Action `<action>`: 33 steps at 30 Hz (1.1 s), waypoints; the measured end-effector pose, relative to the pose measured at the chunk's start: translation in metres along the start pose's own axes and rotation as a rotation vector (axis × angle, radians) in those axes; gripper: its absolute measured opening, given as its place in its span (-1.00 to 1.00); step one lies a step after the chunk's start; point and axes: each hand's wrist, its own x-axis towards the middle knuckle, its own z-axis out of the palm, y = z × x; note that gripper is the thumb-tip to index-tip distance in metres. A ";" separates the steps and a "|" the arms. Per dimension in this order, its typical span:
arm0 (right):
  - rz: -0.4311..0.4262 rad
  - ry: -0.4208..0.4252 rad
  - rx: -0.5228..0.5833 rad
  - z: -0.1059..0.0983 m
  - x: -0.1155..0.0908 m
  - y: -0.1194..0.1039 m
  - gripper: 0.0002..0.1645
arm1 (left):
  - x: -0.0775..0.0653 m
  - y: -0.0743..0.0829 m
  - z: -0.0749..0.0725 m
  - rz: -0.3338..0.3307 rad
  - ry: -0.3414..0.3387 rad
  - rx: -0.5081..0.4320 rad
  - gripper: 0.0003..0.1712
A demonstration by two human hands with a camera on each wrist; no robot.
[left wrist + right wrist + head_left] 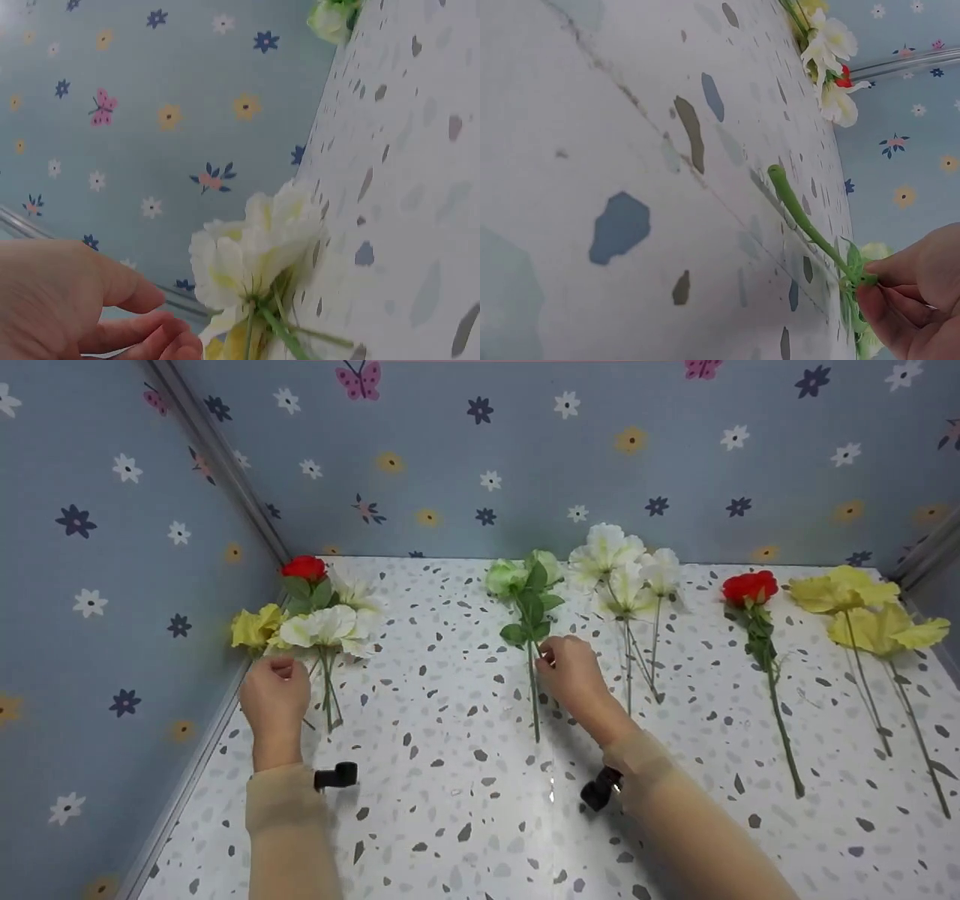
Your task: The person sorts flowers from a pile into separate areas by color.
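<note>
My right hand (576,681) pinches the green stem (810,229) of a light green flower (507,577) between thumb and fingers, below its leaves. Two pale green blooms show at its top in the head view. Over at the left wall, my left hand (276,697) hovers beside a bunch of flowers, its fingers loosely bent with nothing seen between them. That bunch has a yellow flower (257,627), a red rose (304,568) and white flowers (259,244). Their stems lie just right of the left hand, apart from its fingers.
Right of the green flower lie several white flowers (626,585). Farther right are another red rose (751,587) and yellow flowers (885,630) with long stems. A patterned blue wall (450,450) stands behind the speckled white table (435,810), another at the left.
</note>
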 end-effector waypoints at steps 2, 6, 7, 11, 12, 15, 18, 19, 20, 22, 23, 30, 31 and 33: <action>-0.002 0.011 -0.009 0.001 -0.001 0.002 -0.84 | 0.003 -0.010 -0.004 -0.039 0.014 0.023 -0.57; 0.003 0.028 -0.013 0.004 -0.002 0.007 -0.86 | 0.008 -0.024 -0.006 -0.057 0.013 0.085 -0.55; 0.004 0.029 -0.011 0.005 -0.002 0.008 -0.87 | 0.009 -0.027 -0.006 -0.060 0.005 0.107 -0.58; 0.005 0.026 -0.010 0.008 -0.003 0.010 -0.87 | 0.010 -0.033 -0.003 -0.076 -0.036 0.192 -0.66; 0.004 0.025 -0.013 0.008 -0.004 0.011 -0.87 | 0.010 -0.034 -0.003 -0.087 -0.052 0.207 -0.66; 0.017 0.015 -0.022 0.009 -0.006 0.011 -0.88 | 0.010 -0.035 -0.002 -0.123 -0.089 0.211 -0.66; 0.024 0.005 -0.023 0.009 -0.007 0.011 -0.89 | 0.011 -0.037 -0.001 -0.163 -0.132 0.209 -0.66; 0.025 0.002 -0.021 0.009 -0.008 0.010 -0.89 | 0.010 -0.037 -0.002 -0.171 -0.143 0.212 -0.65; 0.024 0.001 -0.022 0.008 -0.008 0.010 -0.89 | 0.011 -0.037 -0.002 -0.177 -0.153 0.216 -0.65; 0.029 -0.002 -0.021 0.008 -0.008 0.011 -0.90 | 0.011 -0.037 -0.003 -0.189 -0.173 0.220 -0.62; 0.033 -0.003 -0.023 0.008 -0.008 0.011 -0.90 | 0.011 -0.037 -0.003 -0.199 -0.179 0.217 -0.60; 0.044 -0.016 -0.024 0.007 -0.008 0.011 -0.88 | 0.011 -0.028 -0.007 -0.227 -0.139 0.169 -0.69; 0.042 -0.018 -0.024 0.007 -0.008 0.011 -0.88 | 0.011 -0.026 -0.008 -0.219 -0.123 0.156 -0.71; 0.038 -0.019 -0.021 0.006 -0.008 0.011 -0.87 | 0.010 -0.020 -0.009 -0.196 -0.086 0.133 -0.71</action>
